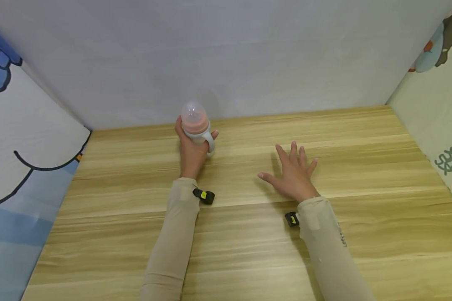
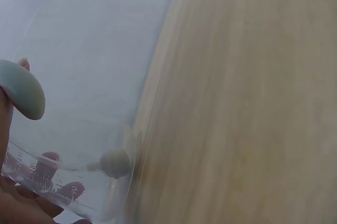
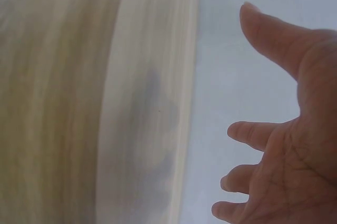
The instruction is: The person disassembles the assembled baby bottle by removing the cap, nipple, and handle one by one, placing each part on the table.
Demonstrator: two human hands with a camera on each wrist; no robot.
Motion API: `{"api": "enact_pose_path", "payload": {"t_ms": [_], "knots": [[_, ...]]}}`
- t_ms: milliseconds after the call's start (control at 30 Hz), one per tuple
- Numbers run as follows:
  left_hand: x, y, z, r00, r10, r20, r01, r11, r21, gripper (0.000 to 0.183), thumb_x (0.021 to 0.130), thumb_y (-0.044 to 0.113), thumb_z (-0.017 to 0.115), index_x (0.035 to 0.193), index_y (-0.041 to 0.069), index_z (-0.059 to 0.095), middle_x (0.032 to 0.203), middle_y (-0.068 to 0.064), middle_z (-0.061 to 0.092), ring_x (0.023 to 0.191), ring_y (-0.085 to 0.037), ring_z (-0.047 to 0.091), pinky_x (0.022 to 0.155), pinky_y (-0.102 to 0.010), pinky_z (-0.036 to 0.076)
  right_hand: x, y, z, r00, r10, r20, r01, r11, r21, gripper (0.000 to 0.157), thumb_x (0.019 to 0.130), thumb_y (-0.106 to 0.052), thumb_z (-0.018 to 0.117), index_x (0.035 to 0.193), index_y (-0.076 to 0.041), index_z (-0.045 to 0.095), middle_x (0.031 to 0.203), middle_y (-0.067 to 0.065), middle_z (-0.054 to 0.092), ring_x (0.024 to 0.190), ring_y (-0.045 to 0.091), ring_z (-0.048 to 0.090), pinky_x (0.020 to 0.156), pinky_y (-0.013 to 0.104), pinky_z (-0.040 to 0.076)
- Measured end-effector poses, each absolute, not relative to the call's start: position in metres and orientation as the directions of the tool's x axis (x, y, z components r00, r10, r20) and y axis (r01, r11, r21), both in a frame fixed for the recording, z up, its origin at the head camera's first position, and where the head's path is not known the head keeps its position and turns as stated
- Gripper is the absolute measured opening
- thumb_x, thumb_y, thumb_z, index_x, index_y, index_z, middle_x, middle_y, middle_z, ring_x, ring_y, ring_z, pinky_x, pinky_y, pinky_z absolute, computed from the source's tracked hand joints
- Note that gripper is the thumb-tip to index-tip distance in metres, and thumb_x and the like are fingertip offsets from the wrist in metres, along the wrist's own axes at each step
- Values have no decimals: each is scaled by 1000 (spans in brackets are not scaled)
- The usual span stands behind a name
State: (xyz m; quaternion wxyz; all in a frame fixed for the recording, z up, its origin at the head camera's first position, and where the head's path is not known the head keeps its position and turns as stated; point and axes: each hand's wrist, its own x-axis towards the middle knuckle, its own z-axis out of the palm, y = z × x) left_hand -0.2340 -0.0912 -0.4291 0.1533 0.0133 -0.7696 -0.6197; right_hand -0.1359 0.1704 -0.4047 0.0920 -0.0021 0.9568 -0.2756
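Observation:
A baby bottle (image 1: 194, 122) with a pink collar, a clear domed cap and pale side handles is in my left hand (image 1: 191, 156), near the table's back edge. My fingers wrap around its body, and the thumb lies by the handle (image 2: 22, 89). In the left wrist view the bottle's clear wall (image 2: 79, 182) shows measuring marks, a round weight (image 2: 115, 163) inside and fingers behind it. My right hand (image 1: 294, 177) is to the right with its fingers spread, holding nothing. In the right wrist view its palm (image 3: 295, 166) shows, with part of the bottle beyond the thumb.
The wood-grain table (image 1: 248, 251) meets a pale wall (image 1: 241, 62) at the back. Printed panels stand on the left (image 1: 34, 125) and right (image 1: 433, 113). A small black device is on each wrist (image 1: 204, 195).

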Motion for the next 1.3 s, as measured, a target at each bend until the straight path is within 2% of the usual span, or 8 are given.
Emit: {"api": "enact_pose_path", "payload": {"t_ms": [300,500,767,900,1067,1300], "knots": [[-231,-94,-428,-950,-209,233,166,293,941,91,79,27,85,150,29,27,142,-6,58,129,-27,57,114,-49,39,-136,170,-404,-984,-57,-171,44,843,-536,99,90,-61,62,163,-18,11,167,24,-15,154,47,-18,111,75,-19],[-228,-93,-427,-953,-191,235,186,243,952,87,79,20,84,147,28,30,141,-6,58,125,-26,58,113,-48,40,-135,169,-404,-984,-68,-163,35,828,-560,97,91,-59,62,163,-18,11,167,24,-12,155,45,-17,113,74,-18],[-221,-87,-422,-960,-114,257,227,226,947,77,76,25,87,138,29,41,129,-6,66,115,-23,62,107,-47,43,-137,167,-403,-985,-86,-151,17,816,-578,94,93,-57,61,163,-16,13,168,26,-7,155,47,-15,114,74,-17],[-215,-87,-416,-964,-78,255,225,270,936,77,73,26,89,136,29,44,126,-6,68,113,-23,63,104,-48,45,-138,165,-401,-986,-94,-140,6,812,-584,93,93,-56,61,162,-15,14,168,26,-6,155,47,-14,114,74,-16],[-206,-88,-412,-954,-3,301,276,389,879,78,73,26,88,138,24,44,126,-10,68,110,-28,66,98,-50,50,-138,162,-396,-988,-101,-120,-9,804,-594,91,94,-55,60,162,-14,15,168,26,-5,155,48,-13,114,74,-16],[-187,-86,-401,-942,49,331,316,454,833,79,71,17,86,139,20,47,119,-10,70,98,-29,67,86,-50,54,-132,158,-388,-992,-103,-76,-36,794,-607,89,94,-53,62,162,-14,18,168,27,-1,155,49,-9,114,76,-11]]}}
